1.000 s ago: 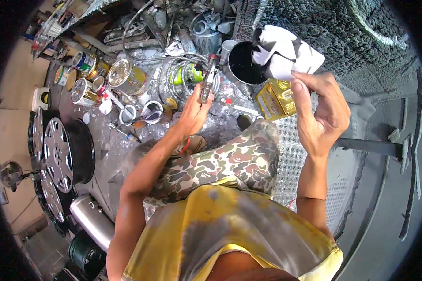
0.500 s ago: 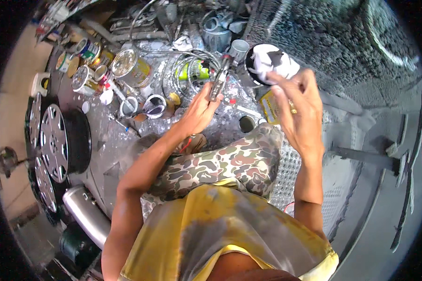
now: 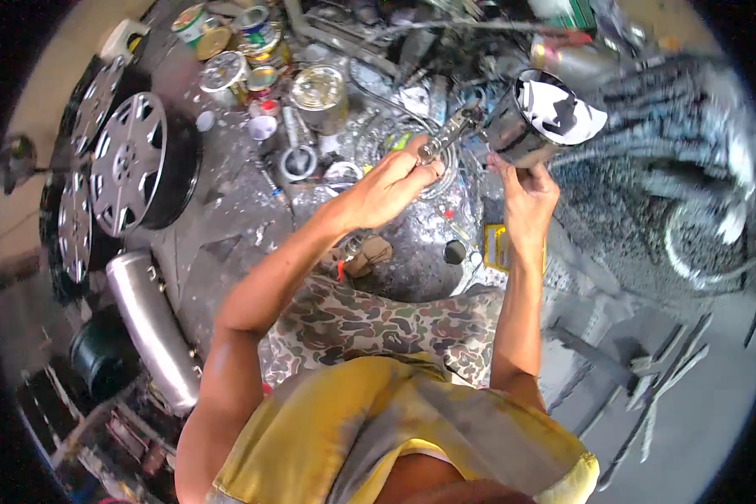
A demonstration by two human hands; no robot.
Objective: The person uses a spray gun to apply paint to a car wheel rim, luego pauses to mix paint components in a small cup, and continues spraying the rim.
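My left hand [image 3: 407, 172] is closed round a slender metal tool [image 3: 445, 134], possibly part of a spray gun. To its right, my right hand [image 3: 525, 189] grips a dark metal can [image 3: 512, 126] from below, holding it raised and tilted. A white paper [image 3: 571, 113] with dark patches sits in the can's mouth and over its rim. The tool's upper end is close to the can; I cannot tell whether they touch. Coiled hoses [image 3: 435, 186] lie beneath my left hand, and a yellow tin [image 3: 497, 246] stands on the paint-spattered floor below my right hand.
Paint tins [image 3: 319, 88], cups [image 3: 298, 164] and scattered tools crowd the far floor. Wheel rims [image 3: 126, 164], a silver cylinder [image 3: 151, 328] and a dark bucket [image 3: 101, 357] line the left. Dark crusted material [image 3: 647, 202] and metal bars [image 3: 655, 378] are at the right.
My right hand went from the paper to the can and lifted it, with the paper now in its mouth. My left hand moved right with the tool. The view has also shifted.
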